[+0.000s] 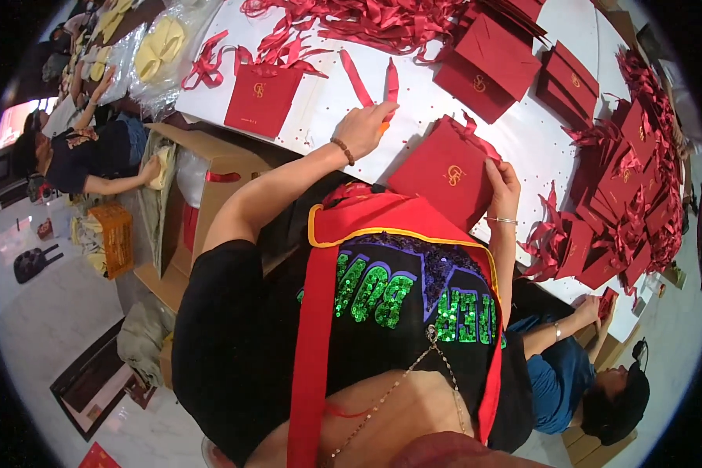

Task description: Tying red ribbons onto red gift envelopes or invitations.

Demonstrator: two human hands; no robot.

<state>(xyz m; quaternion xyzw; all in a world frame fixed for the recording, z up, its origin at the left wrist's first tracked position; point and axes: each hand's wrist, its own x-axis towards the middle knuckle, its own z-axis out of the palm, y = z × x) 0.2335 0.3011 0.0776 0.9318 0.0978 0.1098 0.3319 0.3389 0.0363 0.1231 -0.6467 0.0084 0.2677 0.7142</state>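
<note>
My left hand (364, 134), with a beaded bracelet at the wrist, pinches a red ribbon (354, 76) over the white table; its ends stick out beyond my fingers. A bit of orange shows at the fingertips. Close by, my right hand (504, 189) grips the right edge of a red paper gift bag (444, 168) with a gold emblem. This bag lies tilted at the table's near edge, against my red apron (398, 212). A ribbon (476, 139) is at its upper corner, near my right fingers. Another red bag with a ribbon handle (263, 97) lies flat to the left.
Loose red ribbons (382, 23) heap at the far side of the white table (320, 117). Flat red bags (487, 66) stack beyond, and a pile of ribboned bags (620, 179) fills the right. A cardboard box (230, 187) stands left; co-workers (569, 374) are on both sides.
</note>
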